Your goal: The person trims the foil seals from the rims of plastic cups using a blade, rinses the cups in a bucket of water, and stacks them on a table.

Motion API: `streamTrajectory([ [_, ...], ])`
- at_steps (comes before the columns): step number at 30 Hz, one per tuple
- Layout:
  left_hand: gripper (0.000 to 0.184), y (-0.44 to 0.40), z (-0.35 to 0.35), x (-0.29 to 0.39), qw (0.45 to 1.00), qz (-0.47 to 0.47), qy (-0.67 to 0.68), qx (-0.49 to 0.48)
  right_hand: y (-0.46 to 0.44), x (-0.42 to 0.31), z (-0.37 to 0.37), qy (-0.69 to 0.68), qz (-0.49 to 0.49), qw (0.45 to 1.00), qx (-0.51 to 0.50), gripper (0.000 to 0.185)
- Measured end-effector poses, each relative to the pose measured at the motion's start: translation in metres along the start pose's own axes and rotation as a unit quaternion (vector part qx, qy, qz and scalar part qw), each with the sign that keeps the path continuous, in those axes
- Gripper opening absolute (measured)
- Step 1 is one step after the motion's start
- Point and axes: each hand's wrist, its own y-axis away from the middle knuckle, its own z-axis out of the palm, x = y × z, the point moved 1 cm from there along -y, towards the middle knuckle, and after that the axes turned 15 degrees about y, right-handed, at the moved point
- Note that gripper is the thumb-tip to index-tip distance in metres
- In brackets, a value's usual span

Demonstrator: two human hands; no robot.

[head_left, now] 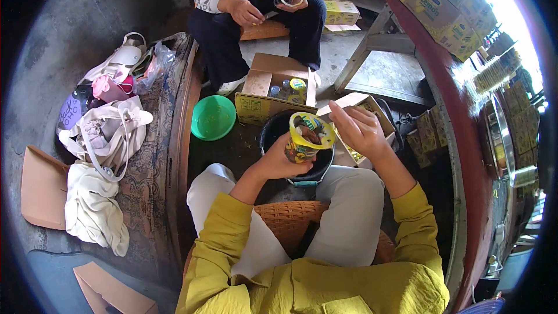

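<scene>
My left hand (278, 160) is wrapped round a printed yellow plastic cup (303, 150) and tilts its mouth toward me. Something dark and reddish-brown shows inside the rim, too unclear to name. Just right of the cup, my right hand (357, 132) is raised, fingers bent together; anything between the fingertips is too small to make out. Below both hands, between my knees, stands a black bucket (270, 134) with a teal handle grip (305, 184).
A green basin (214, 117) sits left of the bucket. Beyond are an open cardboard box (256, 107) holding bottles and a cup, and another box (388, 128). Opposite, a person's hand (295, 6) holds a similar cup. Bags (107, 134) lie left; a red-edged table (433, 75) stands right.
</scene>
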Motion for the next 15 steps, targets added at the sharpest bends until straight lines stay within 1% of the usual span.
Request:
streamTrajectory([
  [2,0.044,0.003,0.002,0.002,0.999,-0.027,0.024,-0.031,-0.004,-0.002,-0.003,-0.006,-0.006,1.000,0.024,0.052],
  [5,0.043,0.005,0.002,0.004,0.994,-0.041,0.072,-0.071,-0.004,-0.003,-0.003,-0.016,-0.011,0.999,0.025,0.050],
  [8,0.035,0.006,0.007,0.008,0.992,-0.048,0.078,-0.083,-0.002,-0.006,-0.003,-0.030,-0.013,0.999,0.023,0.048],
  [11,0.045,0.005,0.001,0.002,0.983,-0.086,0.094,-0.131,-0.004,-0.009,-0.002,-0.037,-0.021,0.998,0.050,0.048],
  [15,0.045,0.007,0.001,0.004,0.978,-0.101,0.120,-0.138,-0.004,-0.012,-0.005,-0.041,-0.018,0.998,0.049,0.047],
])
